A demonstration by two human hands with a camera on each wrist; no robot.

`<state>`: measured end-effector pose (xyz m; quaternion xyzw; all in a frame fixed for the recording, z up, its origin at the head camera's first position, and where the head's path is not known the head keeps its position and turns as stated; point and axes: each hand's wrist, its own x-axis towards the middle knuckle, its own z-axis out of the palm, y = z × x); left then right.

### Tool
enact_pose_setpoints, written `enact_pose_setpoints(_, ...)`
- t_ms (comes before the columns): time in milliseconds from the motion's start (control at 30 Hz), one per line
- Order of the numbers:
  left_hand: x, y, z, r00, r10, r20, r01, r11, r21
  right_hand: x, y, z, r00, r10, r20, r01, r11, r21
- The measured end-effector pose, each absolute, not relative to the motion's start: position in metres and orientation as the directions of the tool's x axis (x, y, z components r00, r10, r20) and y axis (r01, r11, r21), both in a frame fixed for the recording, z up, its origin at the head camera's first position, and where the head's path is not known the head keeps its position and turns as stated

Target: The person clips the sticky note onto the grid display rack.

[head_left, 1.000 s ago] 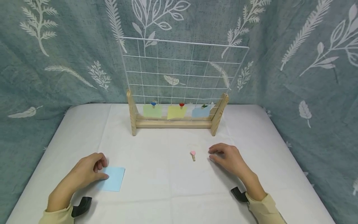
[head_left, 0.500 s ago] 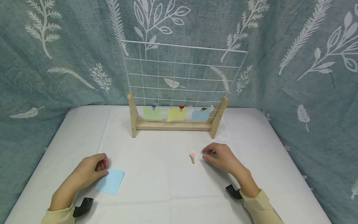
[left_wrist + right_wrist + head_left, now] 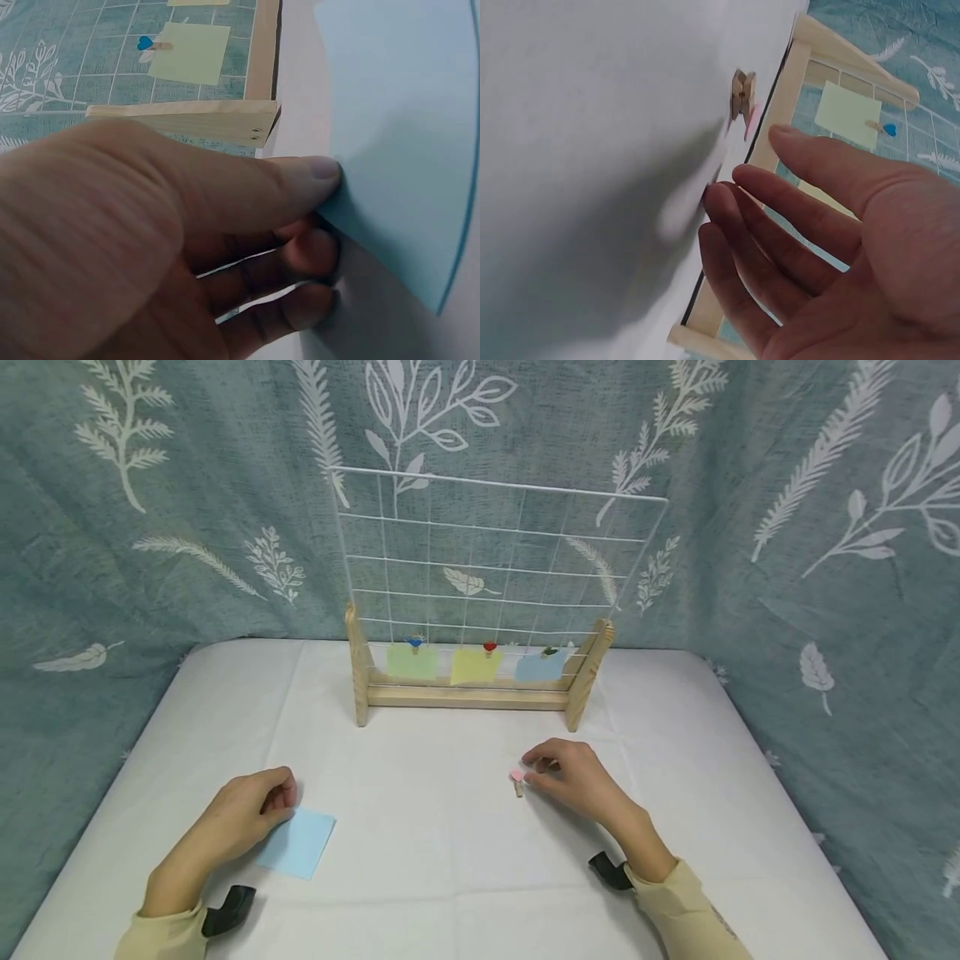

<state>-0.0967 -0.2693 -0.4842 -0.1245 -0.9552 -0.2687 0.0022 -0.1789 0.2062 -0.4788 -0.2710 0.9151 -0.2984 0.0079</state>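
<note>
A light blue sticky note (image 3: 297, 843) lies at the left of the table. My left hand (image 3: 243, 814) pinches its corner; in the left wrist view the thumb presses on the note (image 3: 405, 135) with the curled fingers under it. Right of the middle is a small wooden clothespin (image 3: 518, 788) with a pink heart on its end. My right hand (image 3: 573, 781) is just right of the clothespin, thumb and fingers apart. In the right wrist view a gap shows between these fingers and the clothespin (image 3: 741, 96).
At the back stands a white wire grid (image 3: 495, 564) in a wooden base (image 3: 465, 697). Clothespins hold a green note (image 3: 411, 663), a yellow note (image 3: 474, 667) and a blue note (image 3: 538, 668) on its lower part. A leaf-patterned curtain (image 3: 225, 468) hangs behind.
My right hand has moved left, up to the clothespin. The blue note under my left hand has turned slightly, its corner now between thumb and fingers.
</note>
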Motion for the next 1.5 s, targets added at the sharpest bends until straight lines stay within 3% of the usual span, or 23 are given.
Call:
enact_pose_setpoints(500,-0.098,-0.274,-0.478,-0.986,0.165,-0.025,0.120,0.807,0.578,-0.185,0.196,-0.487,-0.853,-0.504,0.135,-0.486,0.675,-0.556)
enact_pose_setpoints(800,-0.097,-0.276,-0.478,-0.986,0.165,0.009,0.137,0.788,0.600,-0.182,0.198,-0.487,-0.842,-0.521,0.140,-0.500,0.656,-0.565)
enact_pose_setpoints(1000,-0.098,-0.274,-0.480,-0.984,0.167,0.063,0.173,0.803,0.571,-0.183,0.197,-0.487,-0.834,-0.535,0.133,-0.504,0.644,-0.576)
enact_pose_setpoints(1500,-0.106,-0.251,-0.481,-0.924,0.137,0.358,0.323,0.779,0.537,-0.184,0.193,-0.488,-0.822,-0.544,0.168,-0.517,0.587,-0.623)
